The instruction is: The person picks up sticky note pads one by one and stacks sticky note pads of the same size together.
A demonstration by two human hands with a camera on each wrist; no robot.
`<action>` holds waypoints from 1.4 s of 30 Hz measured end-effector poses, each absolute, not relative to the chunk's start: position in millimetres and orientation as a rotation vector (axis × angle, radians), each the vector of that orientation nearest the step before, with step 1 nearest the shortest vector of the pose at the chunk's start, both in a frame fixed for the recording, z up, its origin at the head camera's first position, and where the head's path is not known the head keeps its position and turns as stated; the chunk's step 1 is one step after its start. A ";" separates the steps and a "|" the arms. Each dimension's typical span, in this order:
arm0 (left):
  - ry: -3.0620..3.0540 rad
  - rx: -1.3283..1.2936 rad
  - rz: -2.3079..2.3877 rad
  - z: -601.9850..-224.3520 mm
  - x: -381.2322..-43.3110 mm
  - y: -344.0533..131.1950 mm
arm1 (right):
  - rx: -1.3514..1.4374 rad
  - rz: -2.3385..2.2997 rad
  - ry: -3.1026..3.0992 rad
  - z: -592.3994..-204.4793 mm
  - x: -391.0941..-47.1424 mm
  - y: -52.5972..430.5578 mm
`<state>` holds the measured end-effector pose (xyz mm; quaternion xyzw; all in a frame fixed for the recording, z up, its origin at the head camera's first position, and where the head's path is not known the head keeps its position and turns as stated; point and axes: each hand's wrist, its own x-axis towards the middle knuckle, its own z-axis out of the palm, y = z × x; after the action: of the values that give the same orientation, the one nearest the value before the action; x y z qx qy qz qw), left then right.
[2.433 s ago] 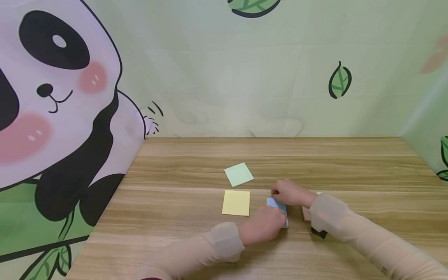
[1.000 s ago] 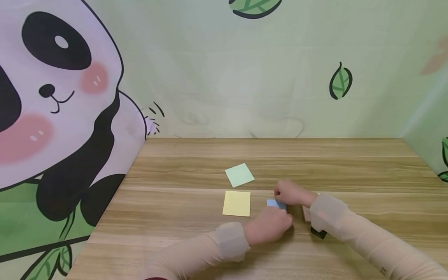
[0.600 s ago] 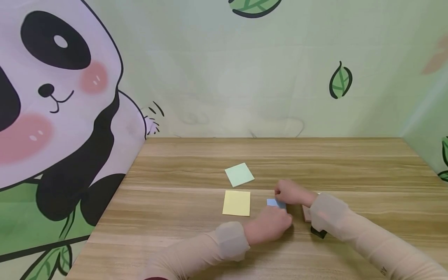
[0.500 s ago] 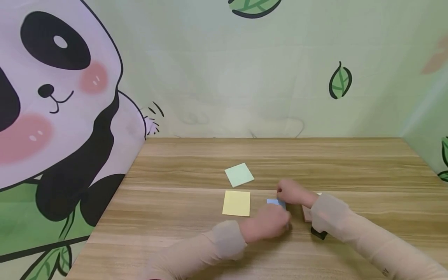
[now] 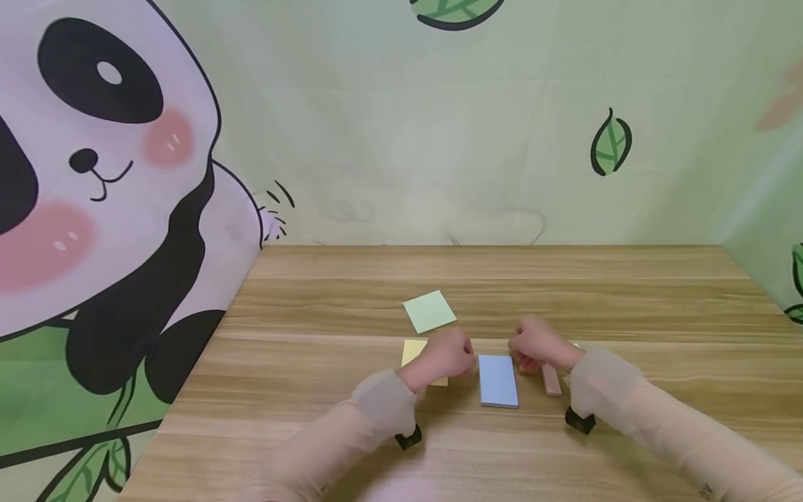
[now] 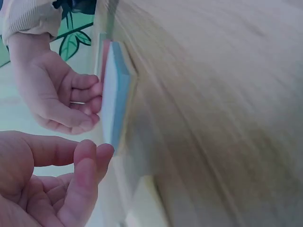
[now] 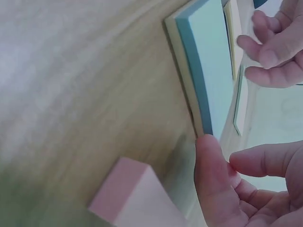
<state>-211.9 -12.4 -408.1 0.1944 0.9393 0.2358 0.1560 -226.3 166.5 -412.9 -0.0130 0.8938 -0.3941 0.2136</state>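
Observation:
A pad of blue sticky notes (image 5: pixel 498 381) lies flat on the table between both hands; the wrist views show a yellowish layer under the blue one. My left hand (image 5: pixel 444 354) hovers over the yellow sticky note pad (image 5: pixel 410 352), partly hiding it. Its fingers are loosely bent with nothing between them, the tips close to the blue pad's corner (image 6: pixel 113 137). On the other side, my right hand (image 5: pixel 541 343) also holds nothing, its fingers relaxed. One fingertip (image 7: pixel 208 146) appears at the blue pad's edge; whether it touches, I cannot tell.
A pink pad (image 5: pixel 551 381) sits partly under the right wrist, with a pale item's edge beside it. Behind the yellow pad lies a light green sticky note pad (image 5: pixel 429 312), turned at an angle. A panda-print cloth (image 5: pixel 401 139) backs the wooden table (image 5: pixel 314 418).
The left hand has left the blue pad and moved left and back, over the yellow pad. The right hand has shifted slightly right, off the blue pad, which now shows whole.

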 end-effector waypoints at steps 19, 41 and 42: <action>2.612 0.433 0.798 -422.0 -216.8 -2.8 | 0.089 -1.211 2.358 -420.7 -224.5 161.9; 2.520 0.397 0.920 -430.1 -199.9 -11.6 | 0.114 -1.333 2.206 -420.5 -202.1 170.6; 2.511 0.394 0.935 -430.5 -199.4 -11.3 | 0.124 -1.348 2.194 -420.9 -201.2 170.8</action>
<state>-199.4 -11.3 -430.5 0.1420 0.9055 0.3371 0.2152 -201.2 170.8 -420.9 0.0463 0.8176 -0.5021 0.2781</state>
